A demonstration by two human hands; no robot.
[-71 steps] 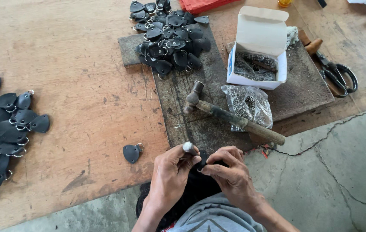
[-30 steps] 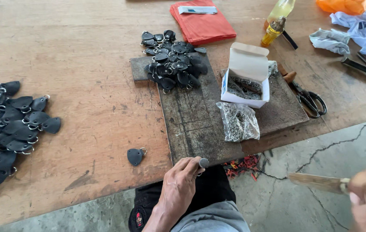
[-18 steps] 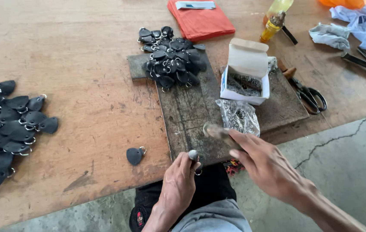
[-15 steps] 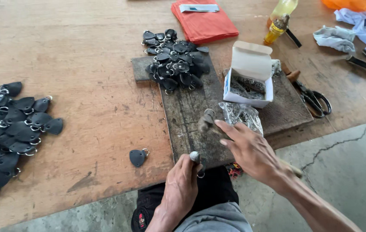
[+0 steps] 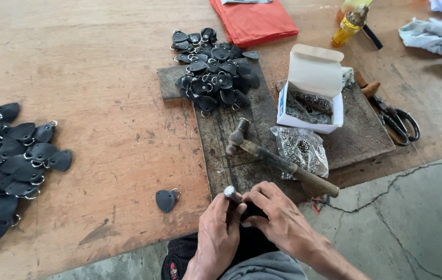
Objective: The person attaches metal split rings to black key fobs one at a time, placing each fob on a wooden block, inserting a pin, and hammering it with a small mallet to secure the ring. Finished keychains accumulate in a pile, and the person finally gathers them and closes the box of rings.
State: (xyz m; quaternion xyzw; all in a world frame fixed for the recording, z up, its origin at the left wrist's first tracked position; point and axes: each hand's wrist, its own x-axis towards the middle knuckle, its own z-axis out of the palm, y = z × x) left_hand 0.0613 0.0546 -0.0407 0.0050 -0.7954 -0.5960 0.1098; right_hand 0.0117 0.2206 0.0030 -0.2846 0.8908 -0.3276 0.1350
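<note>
- The left hand (image 5: pixel 215 236), at the bottom centre of the frame, is curled shut around a short metal punch (image 5: pixel 229 192), whose round silver head sticks up above the fingers.
- The right hand (image 5: pixel 278 220) sits just beside it, fingers bent and pinched together on a small dark piece (image 5: pixel 254 210) held against the punch; what that piece is cannot be told.
- Both hands hover at the near edge of a worn wooden board (image 5: pixel 101 103), with cracked grey concrete floor (image 5: pixel 412 218) to the lower right.
- Just above the hands a dark mat (image 5: pixel 355 140) carries a hammer (image 5: pixel 278 161), lying free with its head to the upper left.
- Beside the hammer lie a clear bag of small metal parts (image 5: pixel 301 148) and an open white box (image 5: pixel 311 88).
- One black leather tag (image 5: pixel 165 199) lies alone left of the hands.
- Heaps of black tags sit at the left edge (image 5: pixel 8 166) and top centre (image 5: pixel 213 70).
- Scissors (image 5: pixel 400 122), a red cloth (image 5: pixel 254 21) and a yellow bottle (image 5: pixel 349 26) lie along the upper right.
</note>
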